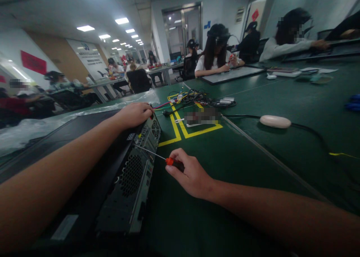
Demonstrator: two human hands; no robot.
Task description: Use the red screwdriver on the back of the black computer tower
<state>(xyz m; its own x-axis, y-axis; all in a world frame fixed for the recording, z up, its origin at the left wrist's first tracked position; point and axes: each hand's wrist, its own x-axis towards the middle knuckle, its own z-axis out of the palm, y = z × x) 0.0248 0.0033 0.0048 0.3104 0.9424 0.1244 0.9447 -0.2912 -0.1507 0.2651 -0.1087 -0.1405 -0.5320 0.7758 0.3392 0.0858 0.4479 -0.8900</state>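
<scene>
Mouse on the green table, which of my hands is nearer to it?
Right. The right hand, holding the screwdriver, is left of the mouse and nearer you; the left hand rests on the case, farther left.

A right hand point(191, 174) holds an orange-handled screwdriver point(159, 156) to the rear panel of a computer case point(132, 174) while the left hand point(136, 114) rests on its top, on a green desk point(239, 167).

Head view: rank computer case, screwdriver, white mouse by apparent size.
1. computer case, largest by far, also nearest.
2-3. screwdriver longer but thin, white mouse bulkier and farther off: too close to rank.
</scene>
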